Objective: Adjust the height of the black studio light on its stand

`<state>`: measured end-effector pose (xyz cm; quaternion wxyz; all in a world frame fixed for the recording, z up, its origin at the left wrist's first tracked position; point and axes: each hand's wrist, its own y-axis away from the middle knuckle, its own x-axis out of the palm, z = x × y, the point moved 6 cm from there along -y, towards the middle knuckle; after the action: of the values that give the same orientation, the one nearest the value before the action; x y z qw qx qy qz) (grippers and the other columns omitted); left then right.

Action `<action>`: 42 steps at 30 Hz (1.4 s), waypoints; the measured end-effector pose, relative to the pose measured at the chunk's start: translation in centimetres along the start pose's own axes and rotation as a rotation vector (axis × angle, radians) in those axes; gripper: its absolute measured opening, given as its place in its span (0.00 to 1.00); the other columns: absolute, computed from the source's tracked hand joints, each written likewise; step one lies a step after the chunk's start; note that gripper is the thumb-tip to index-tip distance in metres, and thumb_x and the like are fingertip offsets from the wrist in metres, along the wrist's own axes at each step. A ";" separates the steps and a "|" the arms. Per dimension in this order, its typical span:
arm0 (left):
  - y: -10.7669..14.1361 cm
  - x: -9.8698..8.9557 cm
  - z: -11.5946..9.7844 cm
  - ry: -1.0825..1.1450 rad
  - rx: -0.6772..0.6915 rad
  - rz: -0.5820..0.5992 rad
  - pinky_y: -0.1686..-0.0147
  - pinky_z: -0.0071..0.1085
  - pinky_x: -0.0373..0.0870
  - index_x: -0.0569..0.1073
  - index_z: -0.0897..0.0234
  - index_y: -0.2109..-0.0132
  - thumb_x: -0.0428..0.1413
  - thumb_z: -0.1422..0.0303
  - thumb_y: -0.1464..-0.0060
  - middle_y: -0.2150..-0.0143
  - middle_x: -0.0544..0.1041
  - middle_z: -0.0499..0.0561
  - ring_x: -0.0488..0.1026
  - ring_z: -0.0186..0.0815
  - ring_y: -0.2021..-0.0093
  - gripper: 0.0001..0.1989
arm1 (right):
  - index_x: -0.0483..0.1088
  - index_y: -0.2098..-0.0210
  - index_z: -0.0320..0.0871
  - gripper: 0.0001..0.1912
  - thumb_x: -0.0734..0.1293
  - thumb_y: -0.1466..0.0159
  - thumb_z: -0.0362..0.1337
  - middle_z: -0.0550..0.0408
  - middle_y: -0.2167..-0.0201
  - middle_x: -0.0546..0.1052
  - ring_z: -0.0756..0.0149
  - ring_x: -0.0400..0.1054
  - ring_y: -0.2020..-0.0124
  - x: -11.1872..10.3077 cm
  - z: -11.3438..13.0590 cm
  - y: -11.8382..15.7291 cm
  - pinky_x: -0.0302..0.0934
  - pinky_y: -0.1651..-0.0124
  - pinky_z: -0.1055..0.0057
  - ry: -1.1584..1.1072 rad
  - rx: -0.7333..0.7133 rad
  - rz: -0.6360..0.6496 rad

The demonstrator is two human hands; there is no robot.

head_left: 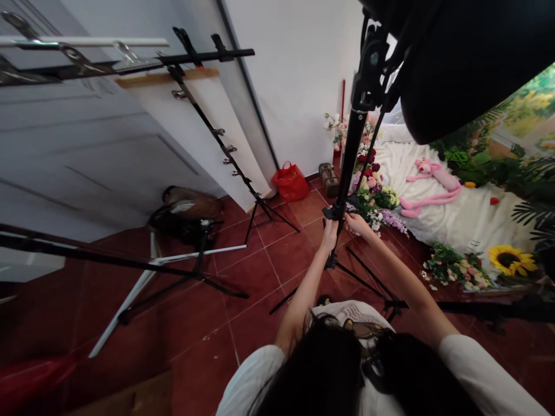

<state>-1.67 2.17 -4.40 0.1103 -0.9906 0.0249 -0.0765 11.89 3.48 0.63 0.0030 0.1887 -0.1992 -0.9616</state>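
A black light stand point(352, 141) rises in front of me, with a large dark softbox-like head point(468, 63) at its top. My left hand point(330, 234) is closed around the pole just below a black clamp collar point(332, 213). On the other side of the pole, my right hand point(356, 224) has its fingers curled together against the stand at about the same height. What its fingertips pinch is too small to make out. The stand's spread legs point(347, 270) rest on the red tile floor below my hands.
To the left stands a backdrop frame point(208, 118) with metal clips and a hanging white sheet point(203, 127). A red bag point(291, 181) sits by the wall. Artificial flowers point(373, 179), a pink plush toy point(437, 179) and a sunflower point(511, 260) lie around white cloth at right. Tripod legs point(186, 271) cross the floor.
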 end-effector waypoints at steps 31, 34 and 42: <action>0.1 0.6 -0.7 0.031 -0.026 0.002 0.32 0.48 0.65 0.78 0.59 0.46 0.51 0.33 0.38 0.44 0.80 0.60 0.74 0.50 0.40 0.36 | 0.75 0.65 0.43 0.22 0.78 0.43 0.56 0.65 0.83 0.68 0.74 0.57 0.81 -2.5 0.3 -1.5 0.51 0.77 0.75 -0.214 -0.200 0.193; 0.1 0.6 -0.6 0.044 -0.031 -0.003 0.33 0.48 0.65 0.78 0.58 0.45 0.52 0.35 0.37 0.44 0.80 0.60 0.74 0.50 0.40 0.34 | 0.72 0.71 0.45 0.22 0.75 0.36 0.57 0.61 0.83 0.70 0.71 0.61 0.80 -2.3 1.5 -1.6 0.56 0.76 0.73 -0.074 -0.223 0.184; -0.1 0.6 -0.4 0.037 -0.020 0.011 0.31 0.51 0.64 0.78 0.60 0.43 0.51 0.37 0.36 0.40 0.78 0.63 0.73 0.52 0.36 0.34 | 0.70 0.71 0.46 0.24 0.72 0.35 0.59 0.57 0.70 0.76 0.68 0.69 0.69 -1.8 0.5 -0.3 0.63 0.70 0.74 -0.212 -0.241 0.025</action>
<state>-1.14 2.13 -3.88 0.1004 -0.9899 0.0331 -0.0939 13.43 4.12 1.58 0.0168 0.0820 -0.0838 -0.9930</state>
